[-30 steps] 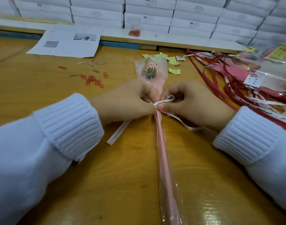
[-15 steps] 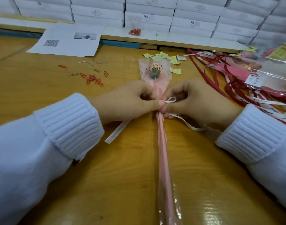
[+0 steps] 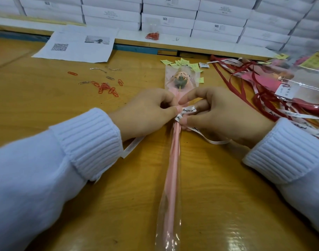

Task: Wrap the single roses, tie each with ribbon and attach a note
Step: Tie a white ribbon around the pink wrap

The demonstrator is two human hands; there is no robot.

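**Yellow wooden table (image 3: 46,109), knot half made**

Down its middle lies the clear-sleeved pink single rose (image 3: 173,160), bloom toward the far edge. My left hand (image 3: 147,113) pinches the white printed ribbon (image 3: 189,110) against the sleeve's neck, holding the crossing tight so my right hand (image 3: 222,113), gripping the loop, can tie it.

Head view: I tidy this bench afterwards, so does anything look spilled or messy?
Yes: red paper clips lie scattered loose on the table, left of the wrapped rose; yellow notes are strewn behind it, and red ribbons tangle at right.
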